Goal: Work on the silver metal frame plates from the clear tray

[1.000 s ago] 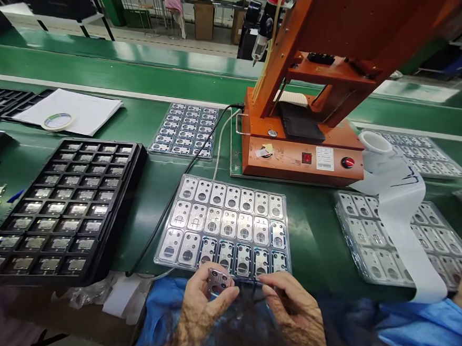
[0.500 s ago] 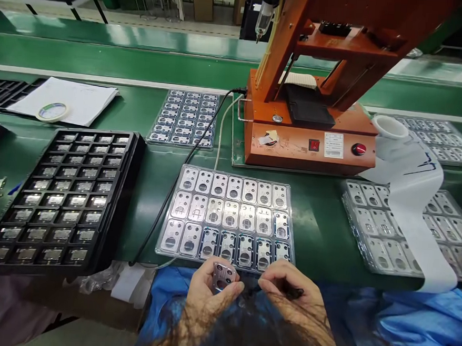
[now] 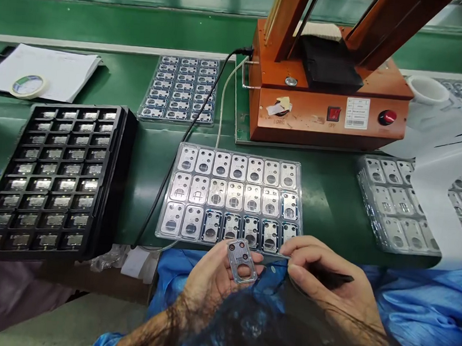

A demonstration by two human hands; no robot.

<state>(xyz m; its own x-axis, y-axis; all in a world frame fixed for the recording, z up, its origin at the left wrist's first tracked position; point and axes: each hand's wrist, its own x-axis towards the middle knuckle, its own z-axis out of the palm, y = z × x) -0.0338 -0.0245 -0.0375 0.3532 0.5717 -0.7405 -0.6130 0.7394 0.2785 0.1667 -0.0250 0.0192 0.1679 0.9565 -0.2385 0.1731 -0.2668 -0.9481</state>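
Note:
My left hand [image 3: 211, 282] holds a small silver metal plate [image 3: 242, 261] with round and oval holes, face up between thumb and fingers. My right hand [image 3: 326, 280] grips a thin black tool [image 3: 334, 278], its fingertips close to the plate's right edge. Both hands hover just in front of a clear plastic tray [image 3: 163, 234] filled with similar metal plates, at the near edge of the green bench. Dark hair covers part of my wrists at the bottom of the view.
A black compartment tray [image 3: 124, 149] of small parts lies to the left. An orange machine [image 3: 327, 95] stands behind the clear tray, its black cable [image 3: 177, 153] running forward. More clear trays lie at the back [image 3: 181, 88] and right [image 3: 395, 205]. A tape roll [image 3: 27, 85] rests on paper.
The view has tilted down and closer. My left hand has lifted and turned the metal plate so it faces up; my right hand stays beside it with the black tool.

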